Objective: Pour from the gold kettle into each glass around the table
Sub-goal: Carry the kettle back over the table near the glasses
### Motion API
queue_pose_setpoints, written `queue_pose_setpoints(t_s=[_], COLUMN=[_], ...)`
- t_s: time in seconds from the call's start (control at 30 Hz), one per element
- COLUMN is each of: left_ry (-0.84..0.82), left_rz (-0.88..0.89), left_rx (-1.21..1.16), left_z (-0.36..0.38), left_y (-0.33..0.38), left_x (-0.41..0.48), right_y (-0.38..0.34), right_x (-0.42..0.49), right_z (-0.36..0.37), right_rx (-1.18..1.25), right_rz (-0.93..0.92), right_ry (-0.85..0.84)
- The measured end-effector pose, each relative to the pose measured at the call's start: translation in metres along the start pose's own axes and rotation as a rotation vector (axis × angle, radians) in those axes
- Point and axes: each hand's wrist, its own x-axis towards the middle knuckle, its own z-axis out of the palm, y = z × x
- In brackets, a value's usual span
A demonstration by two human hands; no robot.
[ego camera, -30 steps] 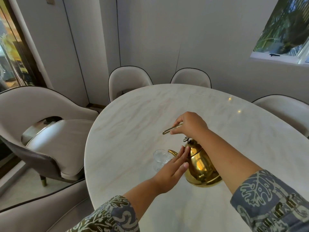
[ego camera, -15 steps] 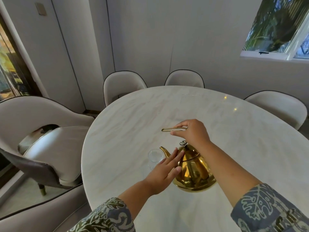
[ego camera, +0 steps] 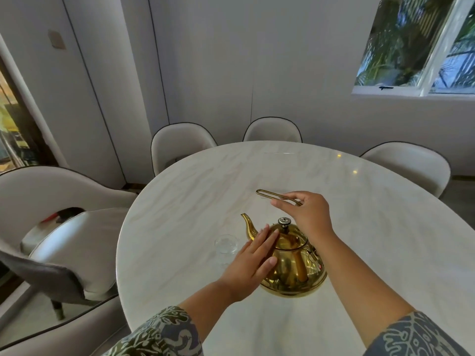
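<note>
The gold kettle (ego camera: 293, 263) stands upright on the white marble table (ego camera: 385, 240), spout pointing far left. My right hand (ego camera: 305, 214) holds the kettle's thin gold handle (ego camera: 270, 194) above the lid knob. My left hand (ego camera: 253, 263) lies flat against the kettle's left side, fingers straight and together. A small clear glass (ego camera: 226, 246) stands on the table just left of the kettle, below the spout and touching nothing.
Pale upholstered chairs ring the table: two at the far edge (ego camera: 180, 147) (ego camera: 272, 129), one at the right (ego camera: 411, 165), a larger one at the left (ego camera: 56, 214). A window (ego camera: 416, 44) sits high on the right wall.
The kettle has come back from a forward tilt toward the glass to upright. My right hand rose with the handle. My left hand stayed on the kettle's side.
</note>
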Motion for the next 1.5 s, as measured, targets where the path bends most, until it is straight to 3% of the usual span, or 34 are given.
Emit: queue_pose_setpoints(t_s=[0.27, 0.53, 1.03, 1.5], left_ry=[0.010, -0.005, -0.080, -0.150], left_rz=[0.042, -0.042, -0.156, -0.248], left_rx=[-0.042, -0.158, -0.042, -0.070], left_z=[-0.005, -0.020, -0.007, 0.028], left_y=[0.025, 0.026, -0.032, -0.079], left_x=[0.045, 0.116, 0.219, 0.237], right_y=[0.005, 0.020, 0.096, 0.154], right_x=[0.032, 0.088, 0.175, 0.182], right_z=[-0.036, -0.045, -0.003, 0.036], right_rx=[0.065, 0.171, 0.302, 0.315], right_rz=[0.000, 0.053, 0.199, 0.251], right_ry=[0.082, 0.094, 0.035, -0.007])
